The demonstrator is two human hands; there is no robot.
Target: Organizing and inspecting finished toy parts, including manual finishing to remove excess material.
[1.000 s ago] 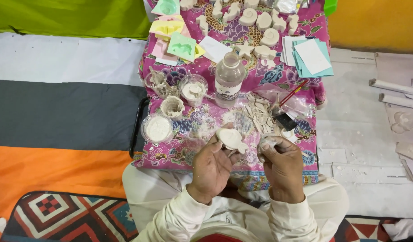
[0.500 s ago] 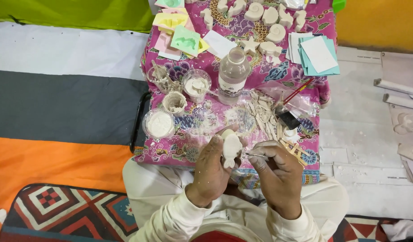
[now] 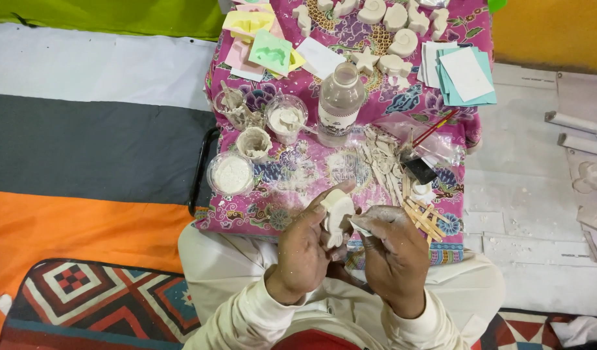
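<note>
My left hand (image 3: 305, 249) grips a small white plaster figure (image 3: 336, 214) and holds it upright over the near edge of a low table covered with a pink patterned cloth (image 3: 298, 172). My right hand (image 3: 395, 256) is closed around a thin tool (image 3: 360, 228) whose tip touches the right side of the figure. Both hands are dusted with white powder.
On the cloth stand a plastic bottle (image 3: 339, 104), several small cups of white powder and paste (image 3: 231, 174), wooden sticks (image 3: 425, 219), plaster scraps (image 3: 382, 162), coloured moulds (image 3: 270, 52), paper sheets (image 3: 465, 72) and white cast shapes (image 3: 382, 13). Striped and patterned mats lie left.
The plaster figure has been turned from lying flat to standing upright in the left hand. The right hand has brought the tool against its side. The view has shifted slightly.
</note>
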